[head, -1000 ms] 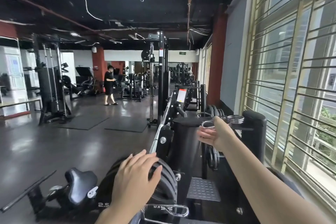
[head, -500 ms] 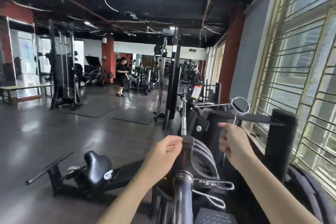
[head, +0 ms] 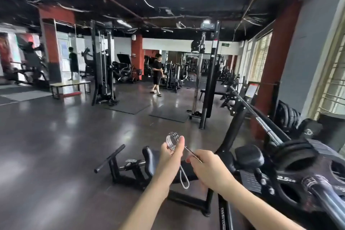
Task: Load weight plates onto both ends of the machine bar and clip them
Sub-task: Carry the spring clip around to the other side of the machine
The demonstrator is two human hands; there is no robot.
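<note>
Black weight plates (head: 298, 157) on the steel machine bar (head: 328, 200) run off frame at right, blurred. My left hand (head: 172, 157) pinches the coil of the silver spring clip (head: 172, 141); my right hand (head: 207, 166) is closed round one handle, the other handle hanging free.

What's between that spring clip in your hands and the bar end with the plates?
In the head view, between the spring clip and the bar end sit the right hand and a black round pad.

Person's two forearms, head view: left hand (head: 170, 157) and right hand (head: 207, 168) bare, no gloves, rings or watch; both forearms unsleeved to the frame edge.
</note>
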